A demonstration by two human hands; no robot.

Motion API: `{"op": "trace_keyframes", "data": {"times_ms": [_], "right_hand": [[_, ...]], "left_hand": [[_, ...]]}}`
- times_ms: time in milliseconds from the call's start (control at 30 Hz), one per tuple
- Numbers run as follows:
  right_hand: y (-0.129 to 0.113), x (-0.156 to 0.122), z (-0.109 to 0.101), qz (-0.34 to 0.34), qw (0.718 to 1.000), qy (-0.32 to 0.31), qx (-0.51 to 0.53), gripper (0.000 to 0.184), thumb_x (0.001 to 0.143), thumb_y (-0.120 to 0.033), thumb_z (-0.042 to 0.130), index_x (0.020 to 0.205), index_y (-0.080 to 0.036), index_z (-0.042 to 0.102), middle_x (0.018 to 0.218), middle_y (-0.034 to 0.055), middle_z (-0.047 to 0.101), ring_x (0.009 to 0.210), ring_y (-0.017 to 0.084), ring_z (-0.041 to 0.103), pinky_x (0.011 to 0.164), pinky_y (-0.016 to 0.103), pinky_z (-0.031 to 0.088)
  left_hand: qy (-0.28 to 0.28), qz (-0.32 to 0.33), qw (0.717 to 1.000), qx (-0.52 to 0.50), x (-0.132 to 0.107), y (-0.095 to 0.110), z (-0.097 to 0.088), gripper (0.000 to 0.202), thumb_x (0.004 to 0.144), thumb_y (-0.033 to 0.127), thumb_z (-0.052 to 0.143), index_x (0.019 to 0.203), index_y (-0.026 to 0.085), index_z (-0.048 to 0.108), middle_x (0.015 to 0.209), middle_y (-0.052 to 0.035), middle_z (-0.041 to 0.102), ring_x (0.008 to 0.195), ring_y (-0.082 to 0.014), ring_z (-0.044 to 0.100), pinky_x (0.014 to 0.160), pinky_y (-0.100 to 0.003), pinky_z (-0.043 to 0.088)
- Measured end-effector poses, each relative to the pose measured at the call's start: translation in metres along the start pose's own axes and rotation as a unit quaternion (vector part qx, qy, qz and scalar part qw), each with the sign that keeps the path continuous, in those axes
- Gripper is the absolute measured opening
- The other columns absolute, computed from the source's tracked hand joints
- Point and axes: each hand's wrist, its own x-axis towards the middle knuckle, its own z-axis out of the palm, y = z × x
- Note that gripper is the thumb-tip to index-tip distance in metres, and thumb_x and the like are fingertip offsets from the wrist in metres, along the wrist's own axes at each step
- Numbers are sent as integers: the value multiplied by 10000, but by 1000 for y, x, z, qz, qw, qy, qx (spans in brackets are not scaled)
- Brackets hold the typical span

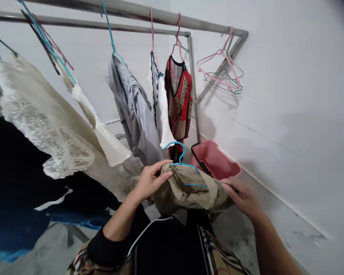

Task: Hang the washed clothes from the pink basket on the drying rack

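Between my two hands is a khaki garment [180, 191], with a blue hanger [182, 152] inside its neck or waist opening; which of these it is I cannot tell. The hanger's hook sticks up above the cloth. My left hand [153, 179] pinches the garment's left edge beside the hanger, thumb on top. On the other side, my right hand [242, 194] grips the garment's right end, its fingers partly hidden by the cloth. Behind the hook hang a white garment [163, 110] and a red patterned garment [185, 103].
A metal clothes rack [200, 23] runs across the top. Grey clothing [134, 103] and a cream lace garment [46, 114] hang at left. Bare pink and dark hangers [225, 72] hang at its right end. A pink basket [218, 156] stands by the white wall [298, 95].
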Motion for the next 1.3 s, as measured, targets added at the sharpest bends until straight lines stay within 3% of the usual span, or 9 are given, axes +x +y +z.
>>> {"op": "trace_keyframes", "data": {"times_ms": [267,500,567,667,733,800,933,1067,1300], "right_hand": [[1,6,0,15,992,127,21,168,889,-273,599,751,-215,676,669,0,655,592,128,592,557,241,451],[11,12,-5,78,974,211,-40,280,904,-389,569,730,-205,690,645,20,676,576,147,592,561,265,451],[8,13,-7,80,985,150,-22,262,917,-400,548,860,-208,716,769,38,711,667,156,624,630,269,487],[2,10,-8,61,998,-30,17,289,921,-430,540,993,-214,718,925,60,714,798,167,638,756,281,517],[-2,7,-8,64,988,-132,48,321,912,-469,548,972,-206,722,879,56,709,773,167,631,734,274,524],[-4,3,-9,79,979,-171,71,355,904,-503,550,915,-195,726,770,40,693,693,160,613,637,251,513],[0,-2,-23,91,990,-88,69,356,900,-483,559,772,-199,731,654,28,660,588,154,594,540,242,493],[9,-7,-59,106,994,33,25,297,830,-472,634,698,-228,742,634,41,681,547,191,627,496,274,520],[12,-4,-125,270,953,126,-60,255,568,-574,744,631,-330,776,670,101,729,581,314,684,502,405,555]], "left_hand": [[46,38,998,31,-6,5,-4,325,870,373,633,1113,173,717,1053,-61,762,925,-187,724,847,-248,558],[-123,53,989,58,-13,6,-5,278,902,378,598,1116,262,732,1026,-15,769,901,-174,732,789,-221,550],[-125,48,990,50,-14,5,-3,280,900,377,601,1114,254,734,1009,-22,772,881,-176,733,772,-226,551],[-55,22,998,38,-13,1,-1,290,884,379,610,1082,216,746,1019,-33,769,895,-194,731,811,-259,558],[-9,4,999,41,-11,-1,0,303,871,387,612,1061,198,753,1007,-32,770,884,-203,730,821,-279,564],[7,-2,999,34,-9,-3,1,320,869,400,607,1058,188,753,991,-31,773,864,-201,730,816,-285,570],[-33,45,998,9,-7,-10,3,332,867,422,624,1090,207,740,975,-49,775,861,-193,728,798,-266,566],[-59,75,994,60,-5,-24,4,296,891,400,606,1094,226,735,923,-59,772,807,-167,716,747,-246,550],[5,49,995,91,-2,-54,14,224,915,281,546,1016,224,738,931,-63,760,853,-162,704,785,-274,559]]}}
